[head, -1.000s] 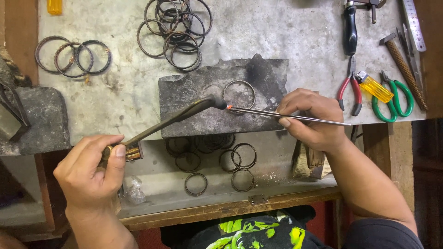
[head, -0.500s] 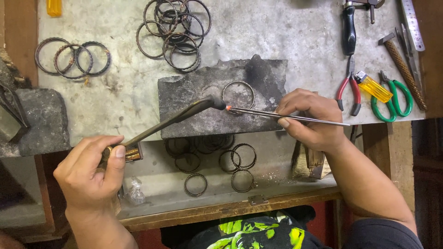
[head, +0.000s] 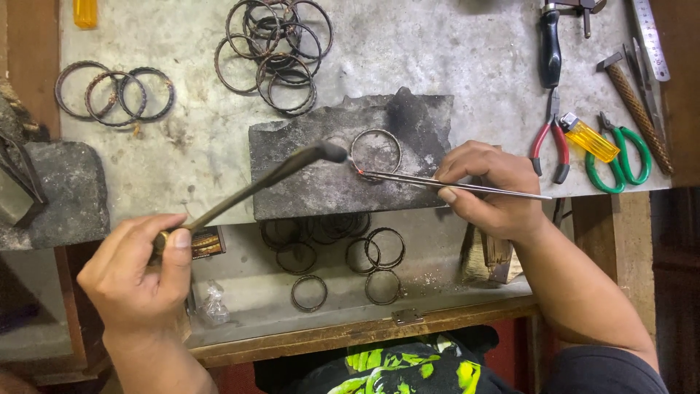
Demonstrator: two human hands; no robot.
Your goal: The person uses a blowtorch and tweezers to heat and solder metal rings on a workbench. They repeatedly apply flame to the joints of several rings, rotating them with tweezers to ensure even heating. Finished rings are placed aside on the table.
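Soldering a ring on a charred block, torch in one hand and tweezers in the other.

The left hand (head: 142, 273) is clenched round the brass grip of a torch (head: 255, 186), whose dark bent nozzle ends just beside a thin metal ring (head: 375, 151) lying flat on the grey, soot-blackened block (head: 306, 179) on the counter (head: 452, 58). The right hand (head: 488, 190) pinches long steel tweezers (head: 452, 184), tips touching the ring's lower left edge, where a small red glow shows. This looks like the joint being heated; the next move seems to call for steady tips and heat kept on that one spot. More rings (head: 273, 51), dull and wiry, lie piled at the top, others on the lower shelf (head: 240, 321). Pliers (head: 550, 142), a yellow lighter (head: 589, 137) and green snips (head: 620, 153) lie well apart to the right.
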